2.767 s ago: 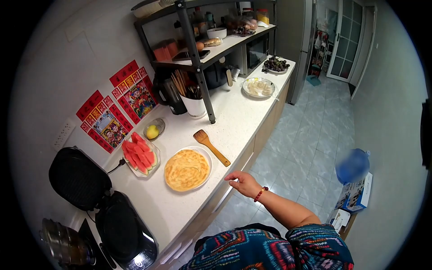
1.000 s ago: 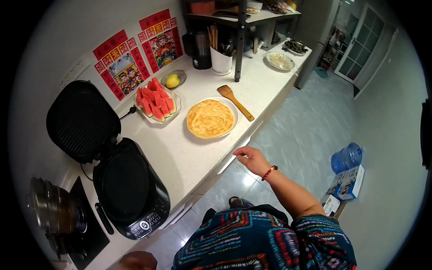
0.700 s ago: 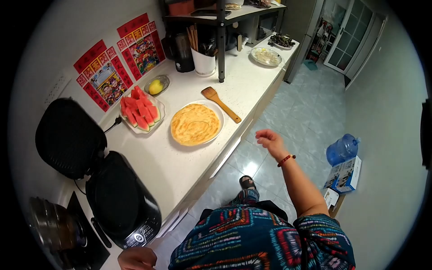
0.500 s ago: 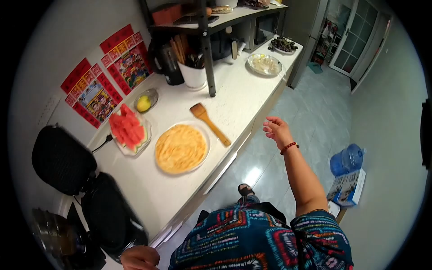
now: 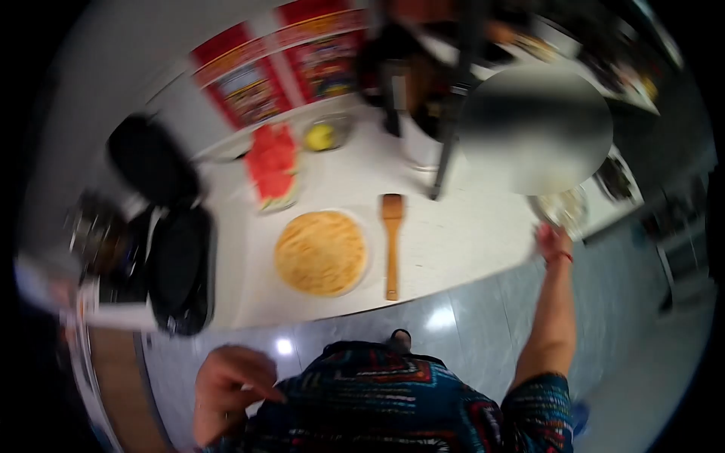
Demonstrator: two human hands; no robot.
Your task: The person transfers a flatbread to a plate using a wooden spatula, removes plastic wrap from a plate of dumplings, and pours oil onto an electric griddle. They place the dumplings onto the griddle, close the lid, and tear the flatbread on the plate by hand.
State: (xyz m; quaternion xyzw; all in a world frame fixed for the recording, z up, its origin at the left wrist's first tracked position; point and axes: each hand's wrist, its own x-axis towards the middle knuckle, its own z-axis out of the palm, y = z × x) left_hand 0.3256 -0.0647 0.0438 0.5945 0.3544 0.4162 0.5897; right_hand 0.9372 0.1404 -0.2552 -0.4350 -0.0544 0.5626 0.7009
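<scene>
My right hand (image 5: 553, 241), with a red beaded bracelet at the wrist, is at the near edge of a clear plate (image 5: 578, 219) of pale food. Motion smears its fingers, so I cannot tell whether they grip the rim. My left hand (image 5: 236, 374) is in front of my body, off the counter, with loosely bent fingers apart and nothing in them. Between the hands, a round golden flatbread (image 5: 321, 253) lies on a white plate (image 5: 365, 260). To its right a wooden spatula (image 5: 392, 245) lies flat, blade toward the wall.
An opened black electric griddle (image 5: 181, 264) stands at the counter's left end. Watermelon slices (image 5: 272, 166) and a yellow fruit (image 5: 319, 137) sit along the wall. A dark shelf post (image 5: 451, 128) rises from the counter. A grey blurred oval covers part of the back right.
The view has swung to the right. My right hand has gone from over the floor to the plate of pale food. My left hand has risen and its fingers have loosened.
</scene>
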